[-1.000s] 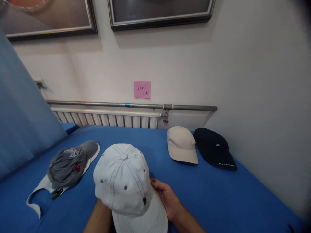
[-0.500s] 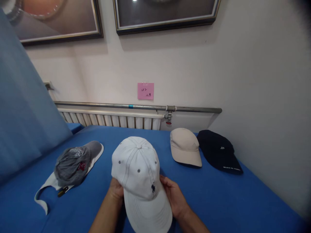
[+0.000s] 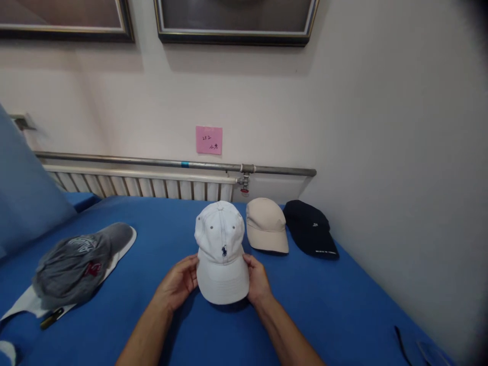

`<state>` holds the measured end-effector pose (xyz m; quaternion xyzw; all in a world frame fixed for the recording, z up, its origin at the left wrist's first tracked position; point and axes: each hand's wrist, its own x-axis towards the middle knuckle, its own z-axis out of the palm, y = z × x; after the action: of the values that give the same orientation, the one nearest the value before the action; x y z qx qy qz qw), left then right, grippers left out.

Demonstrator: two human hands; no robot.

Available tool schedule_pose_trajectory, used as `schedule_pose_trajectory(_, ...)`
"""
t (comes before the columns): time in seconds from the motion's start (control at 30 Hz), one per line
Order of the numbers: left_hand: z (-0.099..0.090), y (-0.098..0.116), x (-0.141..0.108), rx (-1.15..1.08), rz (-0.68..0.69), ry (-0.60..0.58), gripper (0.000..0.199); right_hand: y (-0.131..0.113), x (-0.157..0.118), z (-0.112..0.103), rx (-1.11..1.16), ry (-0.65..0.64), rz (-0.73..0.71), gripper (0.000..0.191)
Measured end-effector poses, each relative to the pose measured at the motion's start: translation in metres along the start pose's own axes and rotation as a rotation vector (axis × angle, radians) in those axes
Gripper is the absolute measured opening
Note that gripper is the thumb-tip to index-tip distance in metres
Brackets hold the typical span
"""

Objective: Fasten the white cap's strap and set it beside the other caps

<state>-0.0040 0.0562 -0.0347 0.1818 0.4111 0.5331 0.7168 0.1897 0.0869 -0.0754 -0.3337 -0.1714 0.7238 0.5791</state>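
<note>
A white cap [image 3: 221, 244] with a small dark logo on its front sits on the blue surface [image 3: 152, 234], brim toward me. My left hand [image 3: 179, 282] grips the brim's left side and my right hand [image 3: 257, 279] grips its right side. Just behind and to the right lie a beige cap [image 3: 266, 226] and a dark navy cap [image 3: 309, 230], side by side near the wall.
A grey cap [image 3: 72, 264] lies on a white visor at the left, with a dark pen [image 3: 51, 318] beside it. A radiator [image 3: 141, 185] and metal pipe run along the wall under a pink note [image 3: 209, 140]. A blue cushion [image 3: 23, 193] leans at far left.
The white cap has moved forward and down, away from me, and turned so its brim faces me. Both hands now hold its brim sides. My view has shifted.
</note>
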Motion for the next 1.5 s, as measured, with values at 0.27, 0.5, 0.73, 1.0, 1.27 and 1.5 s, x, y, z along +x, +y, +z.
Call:
schedule_pose_trajectory(0.27,-0.009,-0.007,0.014,0.125,0.087,0.123,0.018,0.005,0.011,-0.006,-0.152,0.08,-0.074,0.012)
schedule_pose_trajectory(0.5,-0.018,-0.005,0.021,0.231,0.115,0.164,0.016,0.0,0.003,-0.005,-0.408,0.096,-0.145,0.015)
schedule_pose_trajectory(0.73,-0.024,-0.006,0.021,0.403,0.224,0.239,0.029,-0.007,-0.007,-0.005,-0.873,0.163,-0.295,0.021)
schedule_pose_trajectory(1.0,-0.026,-0.008,0.024,0.527,0.331,0.309,0.033,-0.011,-0.042,0.007,-1.23,0.136,-0.583,0.017)
schedule_pose_trajectory(1.27,-0.028,-0.004,0.024,0.571,0.358,0.319,0.034,0.016,-0.076,0.018,-1.748,-0.548,-1.071,0.023)
schedule_pose_trajectory(1.5,-0.022,0.002,0.016,0.56,0.337,0.339,0.029,0.026,-0.065,0.021,-1.94,-0.49,-1.055,0.012)
